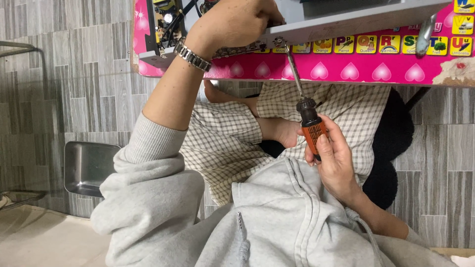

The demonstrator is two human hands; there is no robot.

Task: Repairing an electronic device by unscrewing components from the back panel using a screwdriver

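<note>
The right hand (pixel 336 163) is closed around the orange-and-black handle of a screwdriver (pixel 310 126), thumb laid along the grip, and the steel shaft slants up and to the left until its tip meets a screw on the near edge of a grey metal chassis (pixel 346 17). That chassis lies on a low pink table (pixel 346 71) printed with hearts and a row of picture-alphabet squares, and it overhangs the table's near edge. The left hand (pixel 237 20), with a metal wristwatch (pixel 192 55) on the wrist, is curled down over the chassis just left of the screwdriver tip, fingers bent and pressing on it; whether it pinches anything small cannot be told. A circuit board (pixel 166 17) with dark wiring shows at the chassis's left end, near the table's left edge. The person wears a grey hooded sweatshirt (pixel 277 217) and checked trousers (pixel 232 138), legs folded under the table over a grey tiled floor. A steel tray (pixel 89 165) lies on the floor, well off to the left of the table.
</note>
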